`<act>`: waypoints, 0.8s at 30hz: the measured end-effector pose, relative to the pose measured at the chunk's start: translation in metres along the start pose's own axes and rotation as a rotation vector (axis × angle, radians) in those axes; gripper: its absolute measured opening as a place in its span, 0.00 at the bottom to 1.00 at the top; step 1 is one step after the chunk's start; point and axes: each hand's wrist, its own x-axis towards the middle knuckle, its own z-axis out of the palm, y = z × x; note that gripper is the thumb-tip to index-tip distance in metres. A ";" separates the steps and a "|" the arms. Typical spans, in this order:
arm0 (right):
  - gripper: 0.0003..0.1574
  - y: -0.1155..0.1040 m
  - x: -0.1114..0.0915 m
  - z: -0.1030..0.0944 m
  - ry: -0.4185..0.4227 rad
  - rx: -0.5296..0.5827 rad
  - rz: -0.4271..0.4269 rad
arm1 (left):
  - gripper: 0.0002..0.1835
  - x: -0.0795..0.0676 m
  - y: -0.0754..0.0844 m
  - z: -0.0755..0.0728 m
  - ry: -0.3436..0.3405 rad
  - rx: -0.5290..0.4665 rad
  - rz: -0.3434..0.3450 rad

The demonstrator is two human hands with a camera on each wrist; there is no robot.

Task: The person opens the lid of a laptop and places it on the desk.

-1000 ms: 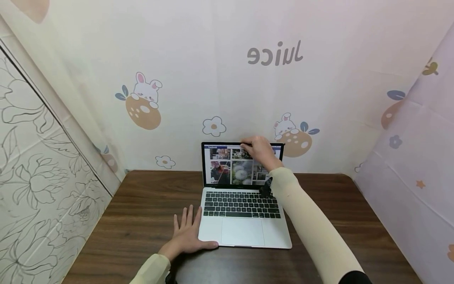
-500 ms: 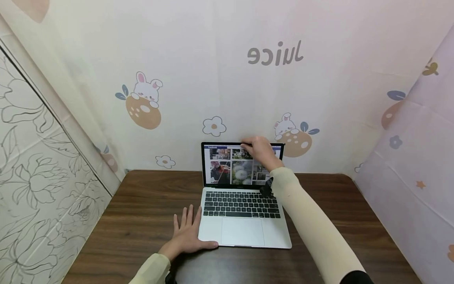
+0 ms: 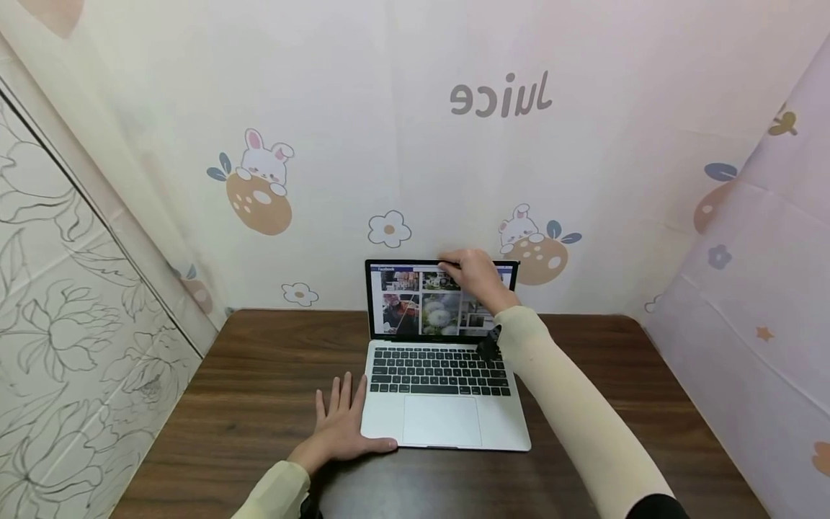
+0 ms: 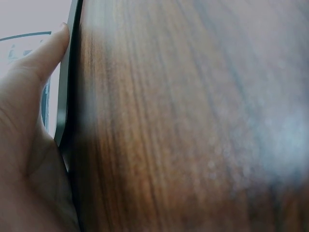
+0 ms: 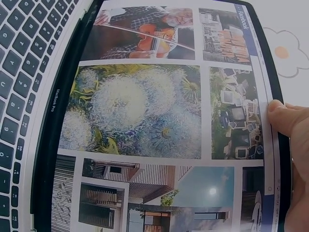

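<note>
A silver laptop [image 3: 442,422] stands opened up on the brown table, its black-framed screen [image 3: 441,313] lit with a page of photos. My right hand [image 3: 478,277] pinches the screen's top edge, right of its middle. In the right wrist view the thumb [image 5: 279,115] lies on the front of the screen, with the other fingers behind the lid and mostly hidden. My left hand [image 3: 340,429] is spread flat at the laptop's front left corner. Its thumb [image 4: 50,50] lies along the front edge, and its straight fingers rest on the table beside the left side.
The wooden table [image 3: 272,360] runs back to a pale curtain [image 3: 402,144] printed with rabbits and flowers, close behind the screen. Another printed curtain [image 3: 765,274] hangs on the right. A panel with line-drawn flowers [image 3: 78,346] stands on the left.
The head view has shifted slightly. Both hands and the laptop keep the same places relative to each other.
</note>
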 end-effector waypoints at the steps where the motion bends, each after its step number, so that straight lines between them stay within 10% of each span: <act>1: 0.20 0.000 0.000 0.000 0.002 -0.001 -0.004 | 0.79 0.000 0.000 0.000 0.004 -0.001 0.000; 24: 0.20 0.007 0.010 0.011 0.066 -0.088 -0.006 | 0.77 -0.004 0.006 -0.011 -0.034 -0.007 -0.003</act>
